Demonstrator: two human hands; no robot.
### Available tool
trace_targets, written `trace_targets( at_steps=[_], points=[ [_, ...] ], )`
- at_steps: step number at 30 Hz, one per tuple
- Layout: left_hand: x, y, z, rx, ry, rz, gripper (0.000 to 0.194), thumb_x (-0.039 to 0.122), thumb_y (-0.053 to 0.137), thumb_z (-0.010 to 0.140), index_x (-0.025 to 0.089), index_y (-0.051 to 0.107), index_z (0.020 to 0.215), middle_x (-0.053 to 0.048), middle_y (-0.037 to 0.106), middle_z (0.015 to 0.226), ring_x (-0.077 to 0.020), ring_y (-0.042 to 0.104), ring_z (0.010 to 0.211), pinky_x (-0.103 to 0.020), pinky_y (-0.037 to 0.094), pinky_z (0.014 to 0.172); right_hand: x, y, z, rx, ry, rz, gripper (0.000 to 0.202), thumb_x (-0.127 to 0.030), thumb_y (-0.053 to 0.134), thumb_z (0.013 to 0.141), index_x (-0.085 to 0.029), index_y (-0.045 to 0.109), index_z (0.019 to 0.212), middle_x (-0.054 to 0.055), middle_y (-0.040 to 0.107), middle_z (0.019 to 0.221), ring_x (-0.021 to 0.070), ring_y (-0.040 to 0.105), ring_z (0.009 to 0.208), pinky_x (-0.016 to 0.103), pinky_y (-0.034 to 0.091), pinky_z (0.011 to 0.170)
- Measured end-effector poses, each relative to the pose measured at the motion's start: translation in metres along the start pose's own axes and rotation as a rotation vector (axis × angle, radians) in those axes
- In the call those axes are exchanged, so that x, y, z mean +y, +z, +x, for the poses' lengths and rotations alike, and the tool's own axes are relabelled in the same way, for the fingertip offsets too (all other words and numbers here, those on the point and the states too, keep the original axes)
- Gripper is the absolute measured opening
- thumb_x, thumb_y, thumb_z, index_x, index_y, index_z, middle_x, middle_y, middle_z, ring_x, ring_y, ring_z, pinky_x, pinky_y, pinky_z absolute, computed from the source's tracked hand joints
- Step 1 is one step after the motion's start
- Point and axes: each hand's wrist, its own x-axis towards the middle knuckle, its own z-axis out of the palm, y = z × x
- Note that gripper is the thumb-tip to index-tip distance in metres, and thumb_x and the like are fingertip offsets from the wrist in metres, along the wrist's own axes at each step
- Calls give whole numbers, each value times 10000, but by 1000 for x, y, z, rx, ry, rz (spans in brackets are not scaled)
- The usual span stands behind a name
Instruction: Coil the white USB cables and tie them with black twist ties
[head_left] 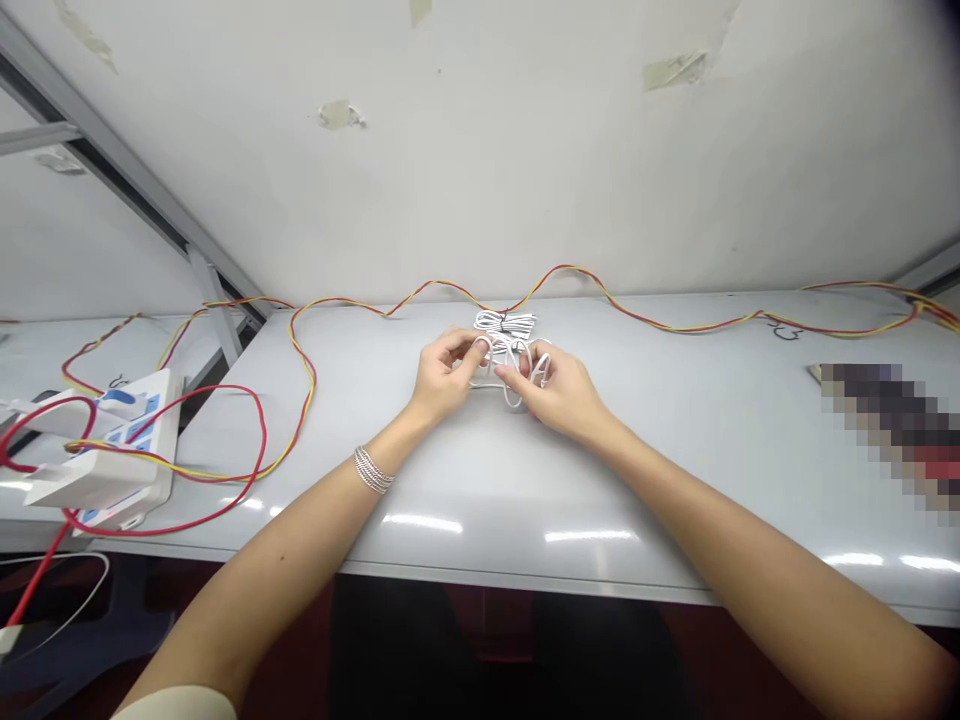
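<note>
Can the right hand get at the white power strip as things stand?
Probably not directly: the right hand is busy with white cable, and the left forearm lies between it and the white power strip at the far left.

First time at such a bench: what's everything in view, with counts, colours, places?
Loose cable: unclear count, white, in both hands
Tied bundle: at least one, white, behind hands
Twin wires: unclear count, red-yellow, along wall
Red cable: unclear count, red, left
Power strip: one, white-blue, left
Adapters: two-plus, white, on strip
Bent wire: unclear count, black, rear right
Pixelated object: one, mostly dark, right
Tape scraps: several, yellowish, on wall
Wall: one, white, behind
Table: one, grey, below
Metal frame: one, grey, left
Bracelet: one, silver, left wrist
Left hand: one, bare, mid-table
Right hand: one, bare, mid-table
</note>
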Motion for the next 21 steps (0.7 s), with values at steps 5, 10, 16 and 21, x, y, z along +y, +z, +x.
trace_targets(
  at_steps=[5,10,16,21],
  points=[
    [3,0,0,-13,-55,-13,460,627,659,875,173,721,837,-17,605,682,-125,571,635,-288,493,658,1,0,-1,-18,-95,-2,355,-558,687,850,-220,586,886,-21,581,673,141,501,583,299,411,616],
    [5,0,-1,-71,-127,-34,525,697,642,849,182,739,883,-3,590,633,-120,554,559,-272,469,557,0,0,0,-48,-106,-21,342,-525,622,902,-191,661,835,11,637,706,143,495,614,299,406,638],
    [4,1,-4,-160,-141,-42,512,671,686,829,160,705,812,-11,622,616,-116,561,523,-262,466,512,-1,-1,0,-48,-39,-19,357,-545,617,903,-199,676,835,13,612,632,157,528,575,294,409,584],
    [0,0,-4,-149,-53,2,394,539,762,815,147,726,824,-44,687,755,-100,548,597,-254,452,564,-3,-2,-2,-126,42,8,386,-576,602,914,-196,663,950,-14,593,555,162,590,513,286,453,564]
  ],
)
